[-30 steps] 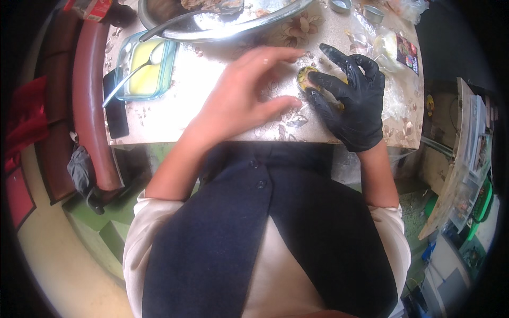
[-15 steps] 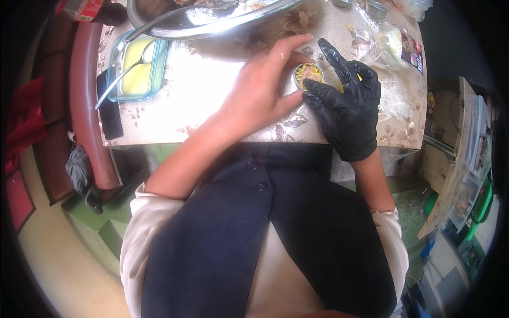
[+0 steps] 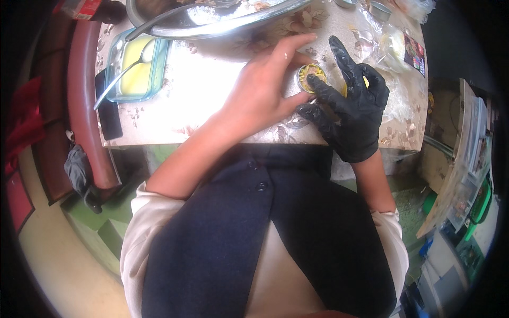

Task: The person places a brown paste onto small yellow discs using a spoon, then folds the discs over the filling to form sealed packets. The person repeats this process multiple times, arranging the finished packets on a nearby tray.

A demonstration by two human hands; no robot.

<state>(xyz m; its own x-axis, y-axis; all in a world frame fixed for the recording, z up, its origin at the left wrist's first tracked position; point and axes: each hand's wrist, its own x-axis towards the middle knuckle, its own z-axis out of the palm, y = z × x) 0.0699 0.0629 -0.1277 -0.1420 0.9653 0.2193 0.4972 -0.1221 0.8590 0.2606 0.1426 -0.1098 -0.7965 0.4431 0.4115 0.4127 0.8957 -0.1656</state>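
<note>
A small round metal mould (image 3: 301, 78) stands on the table, with yellow ruffled edging and a pinkish-brown filling inside. My bare left hand (image 3: 260, 82) curls round its left side, thumb at the near rim and other fingers behind it, partly hidden. My right hand (image 3: 352, 108), in a black glove, reaches over from the right with its fingers spread. One gloved fingertip presses on the filling, while another finger points away past the mould. Something yellow (image 3: 366, 82) shows between the gloved fingers; what it is I cannot tell.
A large metal bowl (image 3: 228, 31) with a dark-handled utensil stands at the far edge. At left are a glass dish (image 3: 161, 69) of yellow mixture, a spoon (image 3: 117, 79) across it, and a dark phone-like slab (image 3: 110, 124). Clear plastic bags (image 3: 389, 47) lie at right.
My right hand has shifted slightly right, and its thumb has dropped away from the mould's near side. The mould has moved a little to the right. My left hand stays almost in place.
</note>
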